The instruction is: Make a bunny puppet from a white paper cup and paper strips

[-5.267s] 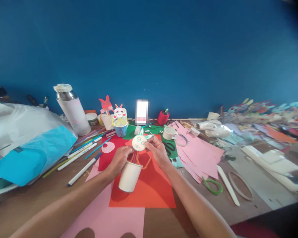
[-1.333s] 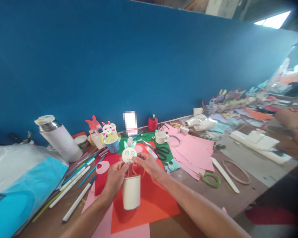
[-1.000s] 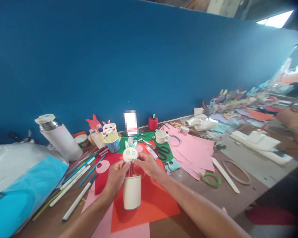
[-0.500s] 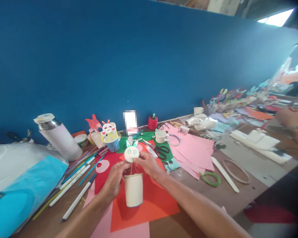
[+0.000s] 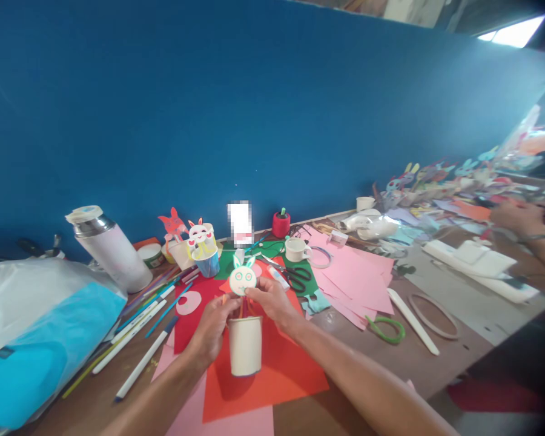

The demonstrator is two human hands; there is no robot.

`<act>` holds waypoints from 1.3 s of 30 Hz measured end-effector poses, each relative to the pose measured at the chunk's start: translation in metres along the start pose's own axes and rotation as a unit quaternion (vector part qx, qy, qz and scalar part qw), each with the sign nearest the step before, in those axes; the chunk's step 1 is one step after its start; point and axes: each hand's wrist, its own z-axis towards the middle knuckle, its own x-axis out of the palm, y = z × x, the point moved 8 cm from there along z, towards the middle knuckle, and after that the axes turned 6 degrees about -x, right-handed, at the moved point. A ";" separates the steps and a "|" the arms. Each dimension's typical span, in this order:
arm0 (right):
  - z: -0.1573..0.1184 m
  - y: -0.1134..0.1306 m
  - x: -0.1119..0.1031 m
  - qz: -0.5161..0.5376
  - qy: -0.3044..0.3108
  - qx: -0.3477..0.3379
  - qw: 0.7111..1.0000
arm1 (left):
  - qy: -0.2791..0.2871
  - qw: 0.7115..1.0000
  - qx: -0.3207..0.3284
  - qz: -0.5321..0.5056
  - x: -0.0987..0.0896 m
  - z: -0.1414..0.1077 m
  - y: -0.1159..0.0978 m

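A round white rabbit face (image 5: 243, 280) with green-edged ears and pink heart eyes is pinched at its lower right edge between the thumb and fingers of my right hand (image 5: 272, 301). Thin orange strips (image 5: 244, 309) run below the face toward a plain white paper cup (image 5: 246, 348), which stands upright over orange paper. Left of the strips, my left hand (image 5: 214, 321) has its fingers closed on one orange strip near the cup's rim. My fingertips partly hide the strips, and the inside of the cup is out of sight.
Markers (image 5: 145, 358) and a white flask (image 5: 111, 248) lie left, beside a plastic bag (image 5: 45, 339). Decorated cups (image 5: 205, 260), black scissors (image 5: 297, 280), a glue stick (image 5: 278, 277) and pink sheets (image 5: 358, 272) lie beyond. Another person's hand (image 5: 515, 218) is far right.
The view has shifted slightly, so things sit a little further right. My hands keep their hold at the rabbit face and strips. The other person's hand has moved left.
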 end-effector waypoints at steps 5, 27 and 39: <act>-0.001 0.001 0.000 0.000 0.001 0.007 1.000 | 0.001 0.999 0.000 -0.032 -0.002 0.002 0.001; -0.002 0.002 0.005 -0.010 0.024 -0.039 0.999 | -0.023 0.999 -0.043 -0.011 -0.009 0.006 0.010; -0.005 -0.003 0.006 0.023 0.021 0.002 1.000 | -0.021 1.000 -0.017 0.004 -0.008 0.007 0.007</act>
